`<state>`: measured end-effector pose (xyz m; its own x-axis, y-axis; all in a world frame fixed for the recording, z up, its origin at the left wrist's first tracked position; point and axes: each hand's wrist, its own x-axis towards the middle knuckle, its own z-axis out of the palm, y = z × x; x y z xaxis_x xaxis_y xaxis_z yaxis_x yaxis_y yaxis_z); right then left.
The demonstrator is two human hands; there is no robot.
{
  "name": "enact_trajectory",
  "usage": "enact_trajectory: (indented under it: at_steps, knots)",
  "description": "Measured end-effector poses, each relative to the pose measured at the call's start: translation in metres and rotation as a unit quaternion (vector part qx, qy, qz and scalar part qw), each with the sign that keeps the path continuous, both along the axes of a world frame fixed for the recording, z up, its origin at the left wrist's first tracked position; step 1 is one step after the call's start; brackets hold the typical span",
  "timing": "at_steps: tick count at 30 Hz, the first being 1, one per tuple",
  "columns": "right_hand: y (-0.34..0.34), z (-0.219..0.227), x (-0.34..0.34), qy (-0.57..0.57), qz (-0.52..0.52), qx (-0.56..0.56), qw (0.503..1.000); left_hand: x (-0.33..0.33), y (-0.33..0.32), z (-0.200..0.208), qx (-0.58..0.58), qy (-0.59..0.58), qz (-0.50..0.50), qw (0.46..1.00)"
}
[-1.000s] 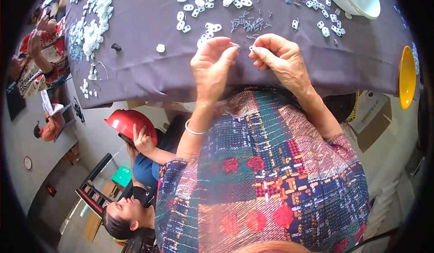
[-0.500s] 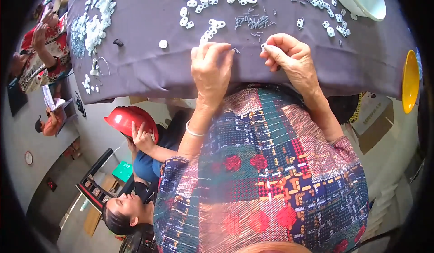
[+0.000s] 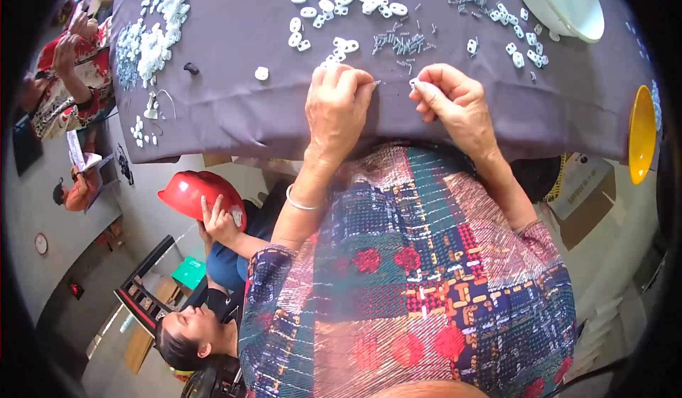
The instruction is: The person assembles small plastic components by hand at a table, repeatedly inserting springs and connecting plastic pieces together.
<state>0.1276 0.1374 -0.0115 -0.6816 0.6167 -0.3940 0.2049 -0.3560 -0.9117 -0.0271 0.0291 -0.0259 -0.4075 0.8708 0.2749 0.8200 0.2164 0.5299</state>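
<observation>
There is one view only, from a fisheye camera worn on the person's head. It looks steeply down over the patterned blouse (image 3: 419, 277) onto the near edge of the grey-clothed table (image 3: 234, 114), close enough that the left hand (image 3: 339, 106) and right hand (image 3: 455, 103) sit near centre. The table's far edge is cut off at the top; straight lines bow toward the dark round rim.

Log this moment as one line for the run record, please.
left hand: pinching small metal pin | right hand: pinching small white plastic piece | surface: grey cloth table | nearby: loose pins, white bowl
</observation>
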Motion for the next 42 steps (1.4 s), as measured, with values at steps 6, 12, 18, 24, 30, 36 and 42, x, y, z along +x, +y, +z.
enact_trajectory:
  at_steps: [6, 12, 18, 24, 30, 36, 42]
  knots:
    - [-0.002, -0.009, -0.014, -0.024, 0.021, 0.581, 0.813, 0.002, -0.002, 0.002, 0.072, -0.150, 0.074, 0.983]
    - [-0.001, -0.007, -0.021, -0.027, 0.031, 0.563, 0.825, 0.009, -0.002, -0.001, 0.092, -0.356, 0.121, 0.922]
    - [0.006, 0.009, -0.035, 0.093, 0.090, 0.214, 0.968, 0.016, -0.005, 0.011, 0.123, -0.447, 0.090, 0.881]
    - [0.005, 0.007, -0.039, 0.103, 0.079, 0.161, 0.979, 0.017, -0.008, 0.010, 0.119, -0.530, 0.076, 0.836]
    - [0.003, 0.012, -0.040, 0.070, 0.096, 0.112, 0.986, 0.020, -0.009, 0.005, 0.143, -0.527, 0.054, 0.836]
    - [-0.005, 0.011, -0.041, 0.065, 0.051, 0.061, 0.995, 0.023, -0.007, 0.009, 0.155, -0.586, 0.072, 0.792]
    - [-0.010, 0.007, -0.038, 0.087, 0.030, 0.045, 0.995, 0.029, -0.006, 0.006, 0.170, -0.638, 0.073, 0.747]
